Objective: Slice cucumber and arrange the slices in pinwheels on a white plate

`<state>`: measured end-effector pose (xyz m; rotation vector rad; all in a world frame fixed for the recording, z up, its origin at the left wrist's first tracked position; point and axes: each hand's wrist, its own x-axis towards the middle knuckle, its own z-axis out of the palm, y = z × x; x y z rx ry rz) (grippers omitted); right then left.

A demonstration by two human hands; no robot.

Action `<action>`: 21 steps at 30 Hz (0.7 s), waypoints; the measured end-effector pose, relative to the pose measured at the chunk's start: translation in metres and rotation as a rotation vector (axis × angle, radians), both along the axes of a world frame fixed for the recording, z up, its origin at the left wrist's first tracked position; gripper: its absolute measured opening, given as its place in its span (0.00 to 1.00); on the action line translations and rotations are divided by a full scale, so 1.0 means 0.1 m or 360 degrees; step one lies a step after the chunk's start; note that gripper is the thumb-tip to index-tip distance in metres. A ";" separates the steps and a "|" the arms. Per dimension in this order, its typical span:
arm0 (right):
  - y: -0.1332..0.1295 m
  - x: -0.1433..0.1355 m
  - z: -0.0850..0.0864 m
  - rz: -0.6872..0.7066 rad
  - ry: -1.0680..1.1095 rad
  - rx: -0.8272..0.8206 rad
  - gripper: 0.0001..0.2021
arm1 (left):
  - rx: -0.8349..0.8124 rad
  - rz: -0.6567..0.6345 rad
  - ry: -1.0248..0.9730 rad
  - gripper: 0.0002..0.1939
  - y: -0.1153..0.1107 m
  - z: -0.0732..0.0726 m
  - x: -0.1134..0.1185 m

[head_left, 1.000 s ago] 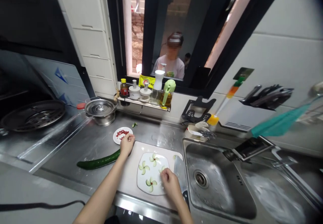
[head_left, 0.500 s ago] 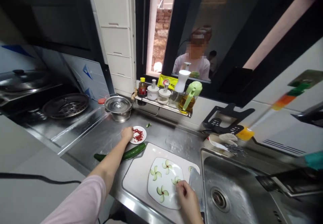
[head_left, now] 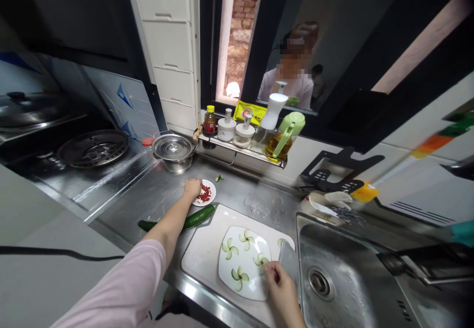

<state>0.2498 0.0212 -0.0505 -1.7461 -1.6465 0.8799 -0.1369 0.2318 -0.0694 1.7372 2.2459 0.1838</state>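
Note:
My left hand [head_left: 193,189] reaches over the left edge of a small white plate [head_left: 211,198] of red bits [head_left: 205,194], its fingers bent together; anything between them is hidden. Near the right edge of a square white plate [head_left: 246,288], my right hand [head_left: 277,276] has thumb and forefinger together beside a green slice pinwheel [head_left: 261,262]; what it pinches is too small to make out. Several such pinwheels lie on the plate, on a pale cutting board [head_left: 200,249]. A cucumber [head_left: 200,216] lies at the board's left, partly behind my left forearm. A knife blade [head_left: 288,260] rests at the right.
The sink [head_left: 333,269] is at the right. A lidded steel pot [head_left: 173,153] stands back left, beside the stove [head_left: 92,148]. A rack [head_left: 240,152] of seasoning jars and an oil bottle [head_left: 289,135] runs below the window. Cucumber scraps [head_left: 218,178] lie behind the small plate.
The view has shifted slightly. My left hand is farther over the small plate's left edge. My right hand has shifted slightly right of the nearby pinwheel, showing more of it.

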 end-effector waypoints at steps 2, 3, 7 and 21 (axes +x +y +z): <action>-0.02 0.02 -0.01 0.0001 -0.0005 -0.0019 0.22 | 0.0040 -0.0001 -0.0045 0.14 0.00 -0.02 0.00; -0.03 0.03 -0.01 -0.0001 -0.0008 -0.0026 0.22 | 0.0064 0.0013 -0.0078 0.13 -0.01 -0.03 0.01; -0.05 0.03 0.01 -0.0003 -0.0009 -0.0037 0.22 | 0.0199 0.0218 -0.0284 0.10 -0.06 -0.09 0.01; -0.14 -0.02 -0.03 0.0030 0.0079 0.0033 0.18 | 0.0786 0.0830 -0.2018 0.10 -0.22 -0.11 0.23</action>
